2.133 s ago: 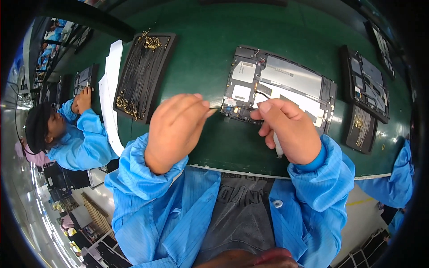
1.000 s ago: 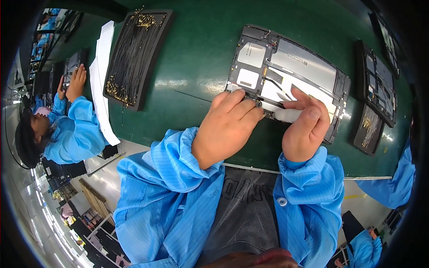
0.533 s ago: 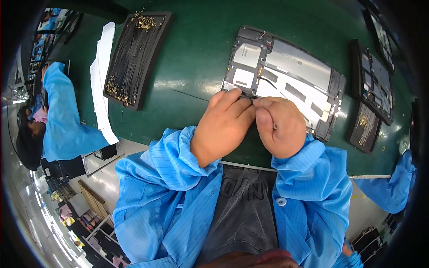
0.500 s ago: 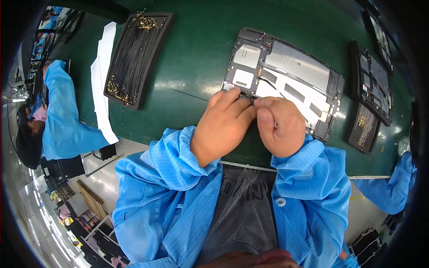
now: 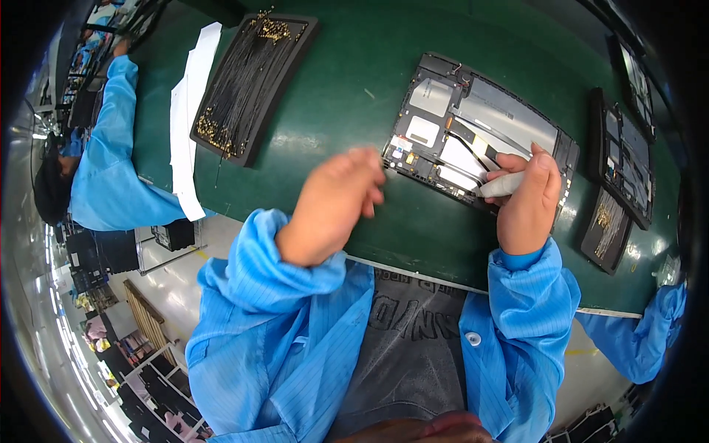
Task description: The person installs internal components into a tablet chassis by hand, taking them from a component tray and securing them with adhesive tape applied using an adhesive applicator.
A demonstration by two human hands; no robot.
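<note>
An opened tablet [image 5: 436,100] lies tilted on the green table, its inside showing a silvery plate, white panels and dark ribbon cables. My right hand [image 5: 528,199] is over its near right part, closed around a whitish tapered tool [image 5: 504,184]. The tool's narrow end points left at the tablet's near edge; whether it touches is unclear. My left hand [image 5: 332,203] is raised beside the tablet's near left corner, off the device. Its fingers are curled and smeared by motion, so I cannot tell whether they hold anything.
A black tray [image 5: 277,103] of thin black cables with gold ends stands left, beside white paper sheets [image 5: 190,111]. At right are another opened tablet [image 5: 628,155] and a smaller cable tray [image 5: 605,236]. A co-worker's blue sleeve [image 5: 118,170] reaches in at left; another blue sleeve [image 5: 635,332] shows at right.
My left hand has drawn left, away from the tablet. The right hand has moved right across it, and the whitish tool now shows. The thin cable sticking out left of my hands is out of sight.
</note>
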